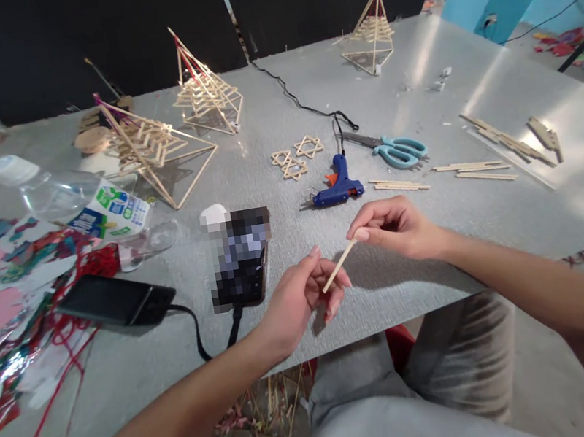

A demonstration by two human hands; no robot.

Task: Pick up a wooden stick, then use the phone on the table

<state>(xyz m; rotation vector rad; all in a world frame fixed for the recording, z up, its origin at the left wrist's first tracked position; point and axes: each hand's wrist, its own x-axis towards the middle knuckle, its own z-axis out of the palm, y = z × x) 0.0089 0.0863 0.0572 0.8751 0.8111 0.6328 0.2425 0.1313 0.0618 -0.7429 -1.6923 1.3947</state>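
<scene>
Between thumb and fingertips, my right hand (403, 230) pinches one end of a thin wooden stick (339, 265) that slants down to the left. My left hand (300, 295) rests by the table's front edge, fingers curled but apart, with the stick's lower end in front of its fingers. A blue hot glue gun (342, 182) lies just beyond both hands. Beside it are short loose sticks (400, 184) and scissors (397, 150) with light-blue handles. Several small stick stars (308, 146) lie behind the glue gun.
Pyramid-shaped stick frames (208, 91) stand toward the back. On the left are a phone (245, 255) with a cable, a black power bank (116, 299), a plastic bottle (100, 197) and shiny scraps (2, 316). More sticks (512, 139) lie at right; a black cord (295, 100) crosses the table (265, 116).
</scene>
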